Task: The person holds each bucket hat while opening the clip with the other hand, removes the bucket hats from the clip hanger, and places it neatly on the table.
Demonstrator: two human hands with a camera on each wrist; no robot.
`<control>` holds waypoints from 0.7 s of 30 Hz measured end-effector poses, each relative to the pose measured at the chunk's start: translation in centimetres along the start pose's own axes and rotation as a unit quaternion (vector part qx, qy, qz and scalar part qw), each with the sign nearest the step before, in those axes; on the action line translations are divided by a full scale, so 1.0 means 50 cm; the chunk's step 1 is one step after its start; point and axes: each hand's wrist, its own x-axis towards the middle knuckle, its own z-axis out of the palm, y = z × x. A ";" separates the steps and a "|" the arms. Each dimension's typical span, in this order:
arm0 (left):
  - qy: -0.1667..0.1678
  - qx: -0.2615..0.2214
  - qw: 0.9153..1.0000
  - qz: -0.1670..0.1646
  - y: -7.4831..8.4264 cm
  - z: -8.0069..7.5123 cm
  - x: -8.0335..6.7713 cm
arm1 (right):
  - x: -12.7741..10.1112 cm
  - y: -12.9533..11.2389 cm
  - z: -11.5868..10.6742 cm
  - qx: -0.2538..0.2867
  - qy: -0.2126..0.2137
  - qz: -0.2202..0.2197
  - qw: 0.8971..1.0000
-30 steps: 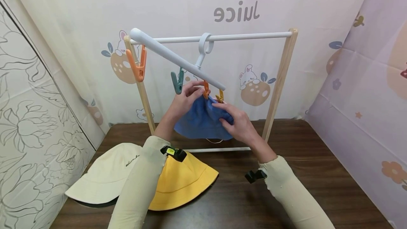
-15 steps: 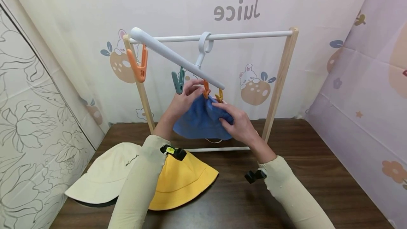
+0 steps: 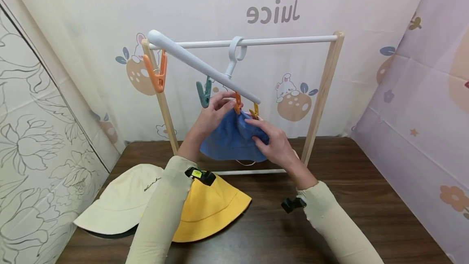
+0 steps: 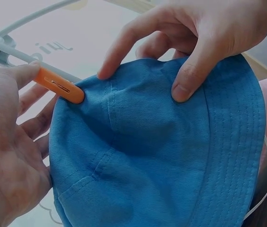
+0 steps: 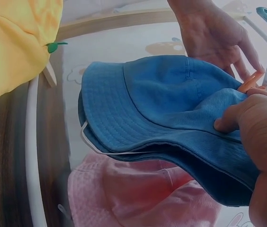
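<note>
Right hand [image 5: 261, 137] pinches blue hat [image 5: 162, 109] above pink hat [image 5: 138, 198]

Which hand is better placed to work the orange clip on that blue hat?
Probably the left hand: its fingers already pinch the orange clip at the crown of the blue hat. The right hand grips the fabric beside it, steadying the hat.

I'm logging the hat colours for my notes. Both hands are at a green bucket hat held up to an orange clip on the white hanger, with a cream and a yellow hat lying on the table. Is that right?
Not quite: the hat at the orange clip is blue, not green, as the head view and both wrist views show. The rest holds: both hands, the left hand and the right hand, are at it under the white hanger, and the cream hat and yellow hat lie on the table.
</note>
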 end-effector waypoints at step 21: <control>0.009 0.001 1.000 -0.005 0.000 0.005 0.001 | -0.007 -0.002 0.008 -0.002 0.016 -0.001 1.000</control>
